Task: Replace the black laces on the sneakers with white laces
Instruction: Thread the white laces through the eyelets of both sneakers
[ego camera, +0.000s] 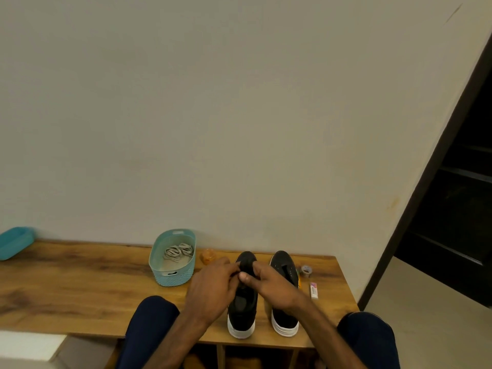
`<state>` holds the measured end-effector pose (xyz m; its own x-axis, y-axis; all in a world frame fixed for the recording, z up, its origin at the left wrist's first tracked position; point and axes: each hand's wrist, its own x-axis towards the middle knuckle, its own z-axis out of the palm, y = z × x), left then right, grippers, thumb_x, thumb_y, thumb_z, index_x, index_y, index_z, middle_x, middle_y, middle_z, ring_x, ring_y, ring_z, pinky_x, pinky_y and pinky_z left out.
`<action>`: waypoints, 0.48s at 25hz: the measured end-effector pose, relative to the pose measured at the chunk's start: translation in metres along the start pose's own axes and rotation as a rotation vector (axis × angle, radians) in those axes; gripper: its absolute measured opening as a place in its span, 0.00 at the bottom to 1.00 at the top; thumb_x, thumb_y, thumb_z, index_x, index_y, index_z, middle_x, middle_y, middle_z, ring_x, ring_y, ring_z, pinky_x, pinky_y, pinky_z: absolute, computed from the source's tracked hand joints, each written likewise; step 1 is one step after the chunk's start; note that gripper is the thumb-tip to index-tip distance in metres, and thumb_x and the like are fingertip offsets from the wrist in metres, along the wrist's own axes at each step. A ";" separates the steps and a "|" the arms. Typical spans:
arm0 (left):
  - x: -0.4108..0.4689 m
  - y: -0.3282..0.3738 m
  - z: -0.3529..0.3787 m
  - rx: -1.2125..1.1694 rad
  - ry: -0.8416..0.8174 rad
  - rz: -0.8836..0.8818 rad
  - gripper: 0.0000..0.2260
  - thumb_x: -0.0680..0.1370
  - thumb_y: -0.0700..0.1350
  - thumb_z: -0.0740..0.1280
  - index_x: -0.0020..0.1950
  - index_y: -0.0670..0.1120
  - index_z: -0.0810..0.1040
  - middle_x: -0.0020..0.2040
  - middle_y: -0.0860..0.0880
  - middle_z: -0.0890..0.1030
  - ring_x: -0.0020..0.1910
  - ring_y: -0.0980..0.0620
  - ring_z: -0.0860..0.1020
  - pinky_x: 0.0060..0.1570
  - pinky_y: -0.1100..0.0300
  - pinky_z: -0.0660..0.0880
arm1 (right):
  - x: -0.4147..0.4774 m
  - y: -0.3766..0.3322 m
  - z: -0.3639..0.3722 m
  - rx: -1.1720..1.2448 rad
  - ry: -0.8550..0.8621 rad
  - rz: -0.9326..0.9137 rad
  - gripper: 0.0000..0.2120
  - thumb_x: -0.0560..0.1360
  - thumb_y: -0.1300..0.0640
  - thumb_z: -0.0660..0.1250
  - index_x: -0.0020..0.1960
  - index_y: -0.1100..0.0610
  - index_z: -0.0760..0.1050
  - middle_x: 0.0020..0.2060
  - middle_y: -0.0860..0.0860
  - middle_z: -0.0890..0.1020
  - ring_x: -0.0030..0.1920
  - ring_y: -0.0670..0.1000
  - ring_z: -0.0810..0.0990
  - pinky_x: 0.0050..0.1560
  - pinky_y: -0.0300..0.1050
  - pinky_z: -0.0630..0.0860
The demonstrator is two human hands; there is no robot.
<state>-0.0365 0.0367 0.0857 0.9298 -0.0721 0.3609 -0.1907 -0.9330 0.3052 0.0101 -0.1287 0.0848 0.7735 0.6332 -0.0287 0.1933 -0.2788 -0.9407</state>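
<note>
Head view. Two black sneakers with white soles stand side by side on the wooden table (80,283), toes to the wall. Left hand (213,286) and right hand (271,284) both pinch the upper of the left sneaker (242,310), fingers curled. They hide its eyelets, so lace or tongue cannot be told. Right sneaker (285,288) untouched. White laces (178,251) coiled in teal basket (170,278), left of the hands. Orange object (208,256) behind. Small pot (306,270) and pink packet (314,290) at right; print unreadable.
</note>
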 end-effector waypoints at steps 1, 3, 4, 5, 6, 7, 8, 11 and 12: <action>-0.002 0.001 0.003 -0.004 0.015 0.000 0.11 0.81 0.56 0.58 0.55 0.57 0.79 0.43 0.57 0.72 0.39 0.58 0.73 0.32 0.66 0.66 | 0.000 -0.002 -0.002 0.015 -0.030 0.004 0.05 0.82 0.56 0.62 0.53 0.54 0.77 0.48 0.53 0.82 0.53 0.51 0.80 0.60 0.47 0.77; -0.004 0.002 0.008 0.017 0.030 0.010 0.11 0.80 0.57 0.58 0.50 0.56 0.79 0.39 0.58 0.71 0.33 0.59 0.70 0.26 0.68 0.58 | 0.004 0.000 -0.008 0.029 -0.073 -0.010 0.09 0.81 0.57 0.63 0.57 0.62 0.76 0.52 0.60 0.81 0.55 0.56 0.80 0.64 0.54 0.75; -0.004 0.004 0.008 0.045 0.043 0.015 0.11 0.79 0.57 0.59 0.47 0.56 0.78 0.38 0.58 0.69 0.31 0.59 0.69 0.24 0.69 0.55 | 0.006 0.003 -0.010 0.039 -0.094 -0.014 0.10 0.81 0.58 0.63 0.58 0.64 0.75 0.53 0.63 0.80 0.56 0.56 0.79 0.65 0.57 0.73; -0.004 0.005 0.010 0.077 0.078 0.012 0.09 0.79 0.57 0.60 0.44 0.56 0.77 0.37 0.58 0.68 0.30 0.59 0.68 0.24 0.68 0.54 | 0.007 0.003 -0.012 0.051 -0.112 -0.011 0.11 0.81 0.59 0.63 0.58 0.66 0.74 0.54 0.65 0.79 0.56 0.56 0.78 0.66 0.57 0.72; -0.003 0.009 0.009 0.086 0.100 -0.007 0.09 0.79 0.57 0.62 0.42 0.55 0.74 0.36 0.58 0.68 0.30 0.59 0.68 0.25 0.68 0.54 | 0.010 0.004 -0.013 0.061 -0.128 0.000 0.13 0.81 0.58 0.63 0.59 0.68 0.73 0.55 0.66 0.79 0.57 0.57 0.78 0.67 0.58 0.72; -0.002 0.012 0.008 0.085 0.106 -0.048 0.10 0.79 0.58 0.61 0.40 0.55 0.72 0.37 0.57 0.69 0.31 0.58 0.69 0.26 0.67 0.56 | 0.011 0.005 -0.013 0.068 -0.147 0.017 0.16 0.81 0.56 0.64 0.59 0.69 0.72 0.56 0.67 0.78 0.59 0.57 0.78 0.68 0.60 0.71; -0.001 0.014 0.008 0.068 0.094 -0.102 0.11 0.79 0.59 0.60 0.40 0.55 0.70 0.38 0.57 0.70 0.33 0.57 0.70 0.28 0.66 0.58 | 0.012 0.005 -0.014 0.088 -0.160 0.027 0.19 0.80 0.54 0.64 0.59 0.70 0.72 0.56 0.67 0.79 0.59 0.58 0.78 0.68 0.62 0.71; 0.004 0.011 0.003 -0.020 0.071 -0.291 0.14 0.76 0.62 0.62 0.45 0.52 0.70 0.41 0.54 0.75 0.38 0.56 0.74 0.33 0.62 0.68 | 0.012 0.005 -0.020 0.147 -0.187 0.053 0.21 0.81 0.51 0.63 0.54 0.72 0.75 0.52 0.63 0.81 0.57 0.56 0.79 0.69 0.56 0.71; 0.007 0.005 0.003 -0.178 0.035 -0.306 0.13 0.76 0.61 0.65 0.49 0.53 0.72 0.44 0.54 0.77 0.41 0.56 0.76 0.36 0.60 0.72 | 0.011 0.005 -0.021 0.155 -0.204 0.056 0.20 0.82 0.50 0.62 0.52 0.70 0.78 0.52 0.64 0.81 0.56 0.56 0.79 0.69 0.53 0.71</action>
<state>-0.0305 0.0301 0.0872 0.9415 0.2164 0.2582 0.0404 -0.8334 0.5512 0.0324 -0.1382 0.0872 0.6396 0.7567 -0.1353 0.0461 -0.2134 -0.9759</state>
